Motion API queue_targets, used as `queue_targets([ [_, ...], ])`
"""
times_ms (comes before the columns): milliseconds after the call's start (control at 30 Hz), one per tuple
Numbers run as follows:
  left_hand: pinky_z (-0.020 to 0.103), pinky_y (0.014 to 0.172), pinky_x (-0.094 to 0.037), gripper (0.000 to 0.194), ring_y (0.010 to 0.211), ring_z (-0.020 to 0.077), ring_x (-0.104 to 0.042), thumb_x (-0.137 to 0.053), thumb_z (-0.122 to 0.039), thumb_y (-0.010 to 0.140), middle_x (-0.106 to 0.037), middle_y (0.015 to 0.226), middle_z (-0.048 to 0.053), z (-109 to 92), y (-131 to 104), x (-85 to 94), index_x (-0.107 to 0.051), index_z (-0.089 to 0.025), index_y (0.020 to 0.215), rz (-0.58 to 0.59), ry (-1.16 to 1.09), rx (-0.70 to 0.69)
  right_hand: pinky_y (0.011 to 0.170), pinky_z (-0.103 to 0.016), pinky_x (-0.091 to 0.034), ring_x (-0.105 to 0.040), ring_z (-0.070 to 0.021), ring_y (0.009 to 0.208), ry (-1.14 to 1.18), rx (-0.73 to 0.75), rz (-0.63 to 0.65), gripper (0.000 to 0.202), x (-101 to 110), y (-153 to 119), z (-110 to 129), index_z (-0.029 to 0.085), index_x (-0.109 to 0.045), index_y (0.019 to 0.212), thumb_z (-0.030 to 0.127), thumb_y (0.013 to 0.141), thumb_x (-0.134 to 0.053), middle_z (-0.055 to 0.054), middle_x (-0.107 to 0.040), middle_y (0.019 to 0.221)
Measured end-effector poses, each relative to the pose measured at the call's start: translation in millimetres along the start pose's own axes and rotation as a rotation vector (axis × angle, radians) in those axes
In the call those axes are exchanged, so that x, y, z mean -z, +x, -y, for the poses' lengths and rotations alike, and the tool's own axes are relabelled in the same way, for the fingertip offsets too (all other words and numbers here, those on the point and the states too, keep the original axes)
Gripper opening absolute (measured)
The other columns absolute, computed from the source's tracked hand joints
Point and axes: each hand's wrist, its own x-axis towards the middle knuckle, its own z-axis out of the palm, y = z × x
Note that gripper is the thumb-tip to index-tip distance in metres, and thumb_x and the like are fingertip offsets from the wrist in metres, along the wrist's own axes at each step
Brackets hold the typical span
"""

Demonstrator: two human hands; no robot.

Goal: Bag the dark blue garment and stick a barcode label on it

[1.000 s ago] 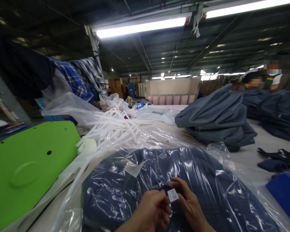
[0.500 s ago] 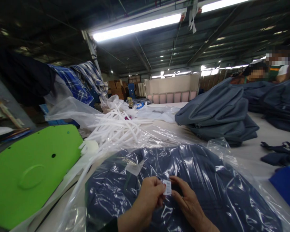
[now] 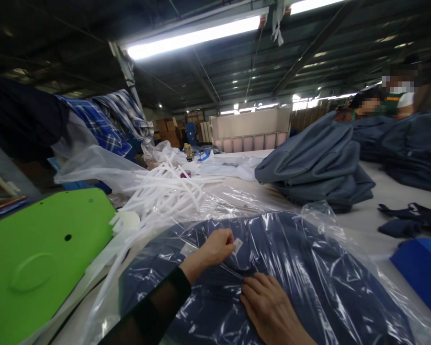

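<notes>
Nearest the viewer, the right hand lies palm down with fingers together, pressing flat on a clear plastic bag that wraps a folded navy garment. Just beyond it, the left hand is closed in a pinch on a small white sticker, held at the bag's upper face. This looks like the labelling step of bagging; the next move probably calls for laying the sticker flat on smooth film (the plastic is wrinkled, so it could crease). The bagged garment fills the near table, its loose film spilling toward the near edge. To the left lies a green board, close beside the bag; beyond, a heap of white tubing. To the right sits a blue bin, with bare tabletop between. Farther back stands a stack of folded grey-blue garments.
</notes>
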Motion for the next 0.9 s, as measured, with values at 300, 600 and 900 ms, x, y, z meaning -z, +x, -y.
queue_targets([
  [300,0.022,0.056,-0.03,0.018,0.057,0.0092,-0.045,-0.055,-0.001,0.069,-0.044,0.057,-0.008,-4.4,12.0,-11.6,-0.047,-0.017,0.064,0.148,-0.007,-0.051,0.08,-0.034,-0.055,-0.062,-0.0212,0.098,0.077,-0.051,-0.053,0.025,3.7,-16.2,-2.5,0.023,-0.062,0.109,0.022,0.084,-0.061,0.002,-0.068,0.11],
  [600,0.021,0.049,-0.036,0.014,0.049,0.009,-0.048,-0.058,-0.014,0.074,-0.046,0.057,-0.008,3.9,37.5,-29.0,-0.046,-0.018,0.067,0.257,-0.083,-0.03,0.08,-0.03,-0.055,-0.063,-0.0193,0.095,0.068,-0.021,-0.145,0.023,1.9,-16.4,-3.6,0.022,-0.064,0.108,0.023,0.087,-0.055,0.002,-0.069,0.109],
  [900,0.02,0.05,-0.038,0.012,0.051,0.0074,-0.045,-0.061,-0.01,0.079,-0.047,0.061,-0.007,8.3,48.6,-29.9,-0.052,-0.015,0.073,0.287,-0.05,-0.036,0.076,-0.029,-0.055,-0.064,-0.0183,0.092,0.038,-0.003,-0.211,0.021,-1.4,-14.5,-4.4,0.023,-0.064,0.105,0.024,0.089,-0.051,0.003,-0.07,0.106],
])
